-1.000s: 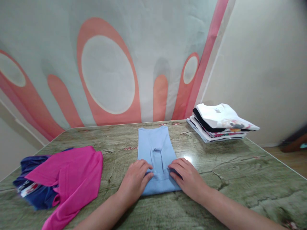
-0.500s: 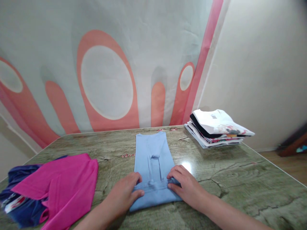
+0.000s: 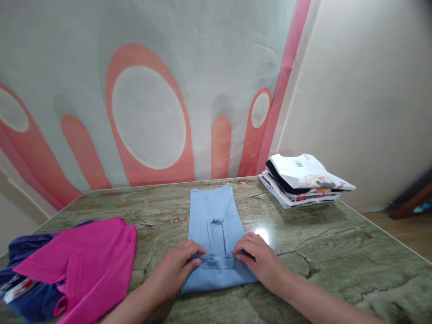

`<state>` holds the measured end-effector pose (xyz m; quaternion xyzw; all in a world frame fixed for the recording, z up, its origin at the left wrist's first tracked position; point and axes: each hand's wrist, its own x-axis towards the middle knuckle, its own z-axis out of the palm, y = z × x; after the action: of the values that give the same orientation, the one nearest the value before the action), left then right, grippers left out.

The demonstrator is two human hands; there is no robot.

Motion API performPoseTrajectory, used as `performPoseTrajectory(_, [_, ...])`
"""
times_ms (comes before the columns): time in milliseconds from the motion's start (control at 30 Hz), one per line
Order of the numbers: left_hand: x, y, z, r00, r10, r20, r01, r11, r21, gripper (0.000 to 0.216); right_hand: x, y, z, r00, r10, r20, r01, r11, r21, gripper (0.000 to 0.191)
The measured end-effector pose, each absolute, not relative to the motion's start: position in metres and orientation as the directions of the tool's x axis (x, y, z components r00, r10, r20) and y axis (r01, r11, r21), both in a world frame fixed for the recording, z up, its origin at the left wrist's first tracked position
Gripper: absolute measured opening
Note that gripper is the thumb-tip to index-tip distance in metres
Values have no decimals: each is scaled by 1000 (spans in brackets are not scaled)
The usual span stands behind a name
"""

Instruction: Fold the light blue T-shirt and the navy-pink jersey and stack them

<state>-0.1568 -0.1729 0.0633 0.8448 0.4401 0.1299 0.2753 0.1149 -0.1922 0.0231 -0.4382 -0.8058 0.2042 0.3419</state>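
A light blue shirt [image 3: 216, 204] lies lengthwise on the table before me, its sides folded inward into a narrow strip. Across its lower part runs a gathered, folded band of cloth. My left hand [image 3: 180, 265] pinches the left side of this band between thumb and fingers. At the right side, my right hand [image 3: 258, 256] grips the band in the same way, thumb below and fingers above. The shirt's near edge lies on the table below both hands.
On the left lies a loose heap with a bright pink garment [image 3: 97, 256] over a dark blue garment [image 3: 37, 297]. A stack of folded shirts [image 3: 303, 175], a white one on top, stands at the back right of the wood-patterned table [image 3: 337, 252]. Behind is a wall with a printed sheet.
My left hand has moved slightly up and inward, its thumb and fingers closing on the band. The band's cloth is more bunched. My right hand has barely shifted.
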Motion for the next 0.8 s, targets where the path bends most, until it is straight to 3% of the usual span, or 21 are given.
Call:
performPoseTrajectory(267, [-157, -175, 71, 479, 848, 226, 660, -518, 544, 20, 134, -190, 33, -244, 835, 493, 543, 539, -644, 17])
performPoseTrajectory(400, [-143, -193, 73, 626, 767, 143, 584, -582, 566, 24, 130, -201, 41, -383, 801, 459, 494, 598, -631, 23])
performPoseTrajectory(500, [-136, -200, 67, 673, 739, 33, 625, -591, 510, 25, 119, -208, 35, -504, 768, 395, 514, 635, -577, 25])
performPoseTrajectory(667, [-135, -200, 66, 658, 751, -45, 684, -572, 453, 26, 112, -208, 27, -528, 778, 341, 558, 620, -551, 25])
performPoseTrajectory(800, [-134, -205, 73, 648, 761, 0, 688, -586, 428, 32, 115, -211, 32, -525, 771, 361, 563, 632, -532, 28])
